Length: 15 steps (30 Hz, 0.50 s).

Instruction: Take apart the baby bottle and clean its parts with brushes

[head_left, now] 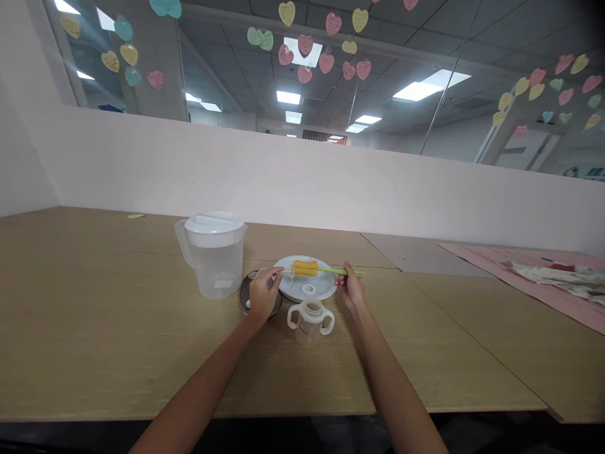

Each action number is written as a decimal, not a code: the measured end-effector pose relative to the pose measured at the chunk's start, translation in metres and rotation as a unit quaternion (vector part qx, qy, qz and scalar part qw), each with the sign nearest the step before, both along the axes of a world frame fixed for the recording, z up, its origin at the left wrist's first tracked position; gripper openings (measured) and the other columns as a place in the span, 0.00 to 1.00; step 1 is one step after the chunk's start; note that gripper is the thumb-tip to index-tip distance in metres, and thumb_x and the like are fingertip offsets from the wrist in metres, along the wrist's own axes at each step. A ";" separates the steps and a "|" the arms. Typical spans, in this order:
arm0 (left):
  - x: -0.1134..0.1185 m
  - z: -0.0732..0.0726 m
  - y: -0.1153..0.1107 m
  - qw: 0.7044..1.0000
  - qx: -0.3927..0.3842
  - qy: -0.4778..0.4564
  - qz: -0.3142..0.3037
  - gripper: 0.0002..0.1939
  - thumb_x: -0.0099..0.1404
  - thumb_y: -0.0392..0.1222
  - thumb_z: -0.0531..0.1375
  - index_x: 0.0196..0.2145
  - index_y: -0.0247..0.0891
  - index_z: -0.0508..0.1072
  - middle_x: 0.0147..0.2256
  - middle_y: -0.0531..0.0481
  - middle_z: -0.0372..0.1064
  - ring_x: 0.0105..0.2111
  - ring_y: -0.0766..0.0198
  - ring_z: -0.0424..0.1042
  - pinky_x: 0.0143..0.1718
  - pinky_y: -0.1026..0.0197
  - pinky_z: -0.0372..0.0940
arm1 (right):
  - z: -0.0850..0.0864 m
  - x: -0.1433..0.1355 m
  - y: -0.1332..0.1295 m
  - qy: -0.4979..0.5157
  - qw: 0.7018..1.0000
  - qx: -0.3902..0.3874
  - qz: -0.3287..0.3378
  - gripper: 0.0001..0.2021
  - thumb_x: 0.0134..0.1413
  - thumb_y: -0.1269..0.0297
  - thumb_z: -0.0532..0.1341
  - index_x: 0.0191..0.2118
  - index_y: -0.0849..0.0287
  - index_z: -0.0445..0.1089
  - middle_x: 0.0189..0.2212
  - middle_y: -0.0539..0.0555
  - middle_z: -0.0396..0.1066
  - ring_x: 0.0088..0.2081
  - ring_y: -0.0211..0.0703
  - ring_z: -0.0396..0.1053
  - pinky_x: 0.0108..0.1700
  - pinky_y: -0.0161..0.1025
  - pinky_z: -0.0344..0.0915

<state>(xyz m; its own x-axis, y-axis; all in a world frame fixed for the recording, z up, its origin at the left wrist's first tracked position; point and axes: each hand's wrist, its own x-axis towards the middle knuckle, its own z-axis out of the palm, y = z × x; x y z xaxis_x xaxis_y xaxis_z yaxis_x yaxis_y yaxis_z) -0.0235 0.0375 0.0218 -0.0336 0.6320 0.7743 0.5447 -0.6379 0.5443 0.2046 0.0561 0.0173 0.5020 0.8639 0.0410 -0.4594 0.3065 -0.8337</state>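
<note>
Near the centre of the frame, over a white plate (pixel 327 287), we hold a bottle brush (pixel 305 268) roughly level, its yellow sponge head toward the left and its green handle (pixel 331 270) toward the right. Our left hand (pixel 265 294) pinches a small clear piece, perhaps a bottle nipple (pixel 288 272), at the sponge's tip; our right hand (pixel 351 290) grips the handle. A white ring (pixel 309 292) lies on the plate. Just nearer us, a two-handled baby bottle (pixel 309 329) stands upright, uncovered; we judge that a dropped wrist could topple it. Too hard a push on the sponge could spring the clear piece loose, and a wet head might drip onto the wood-grain table (pixel 142 353). Left of centre, beside a dark round dish (pixel 243 296) partly hidden by our hand, stands a lidded plastic pitcher (pixel 215 265); a careless leftward sweep could catch it. Farther out, a pink cloth (pixel 477 260) spreads at the right edge, and heart-shaped notes (pixel 333 24) dot the glass (pixel 227 69) up top.
</note>
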 end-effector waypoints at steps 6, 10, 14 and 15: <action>0.002 0.001 -0.002 1.000 -0.008 -0.023 -0.020 0.12 0.64 0.45 0.54 0.37 0.39 0.75 0.36 0.48 0.75 0.38 0.62 0.72 0.43 0.58 0.65 | 0.003 -0.002 -0.002 0.037 0.999 -0.012 -0.004 0.15 0.47 0.60 0.64 0.19 0.60 0.61 0.10 0.43 0.58 0.12 0.28 0.54 0.16 0.27 0.57; 0.001 0.002 -0.003 0.998 -0.004 -0.060 -0.021 0.12 0.64 0.44 0.53 0.38 0.39 0.75 0.37 0.49 0.74 0.39 0.62 0.72 0.44 0.59 0.65 | 0.000 -0.002 -0.001 -0.014 1.000 -0.008 -0.019 0.16 0.43 0.55 0.65 0.19 0.60 0.62 0.09 0.43 0.58 0.12 0.29 0.54 0.16 0.29 0.58; -0.003 0.001 0.001 0.997 0.005 -0.078 -0.004 0.13 0.64 0.40 0.50 0.35 0.39 0.75 0.38 0.48 0.73 0.41 0.62 0.70 0.46 0.58 0.63 | -0.004 0.000 0.000 -0.087 0.990 -0.013 -0.113 0.20 0.42 0.47 0.64 0.20 0.60 0.64 0.09 0.44 0.58 0.13 0.32 0.57 0.18 0.32 0.58; -0.004 0.001 0.001 0.997 0.003 -0.072 0.006 0.13 0.63 0.38 0.50 0.33 0.39 0.75 0.38 0.49 0.72 0.41 0.61 0.70 0.46 0.58 0.63 | -0.005 0.000 0.000 -0.109 0.984 -0.017 -0.141 0.21 0.42 0.45 0.62 0.20 0.60 0.64 0.09 0.44 0.58 0.13 0.34 0.57 0.18 0.32 0.58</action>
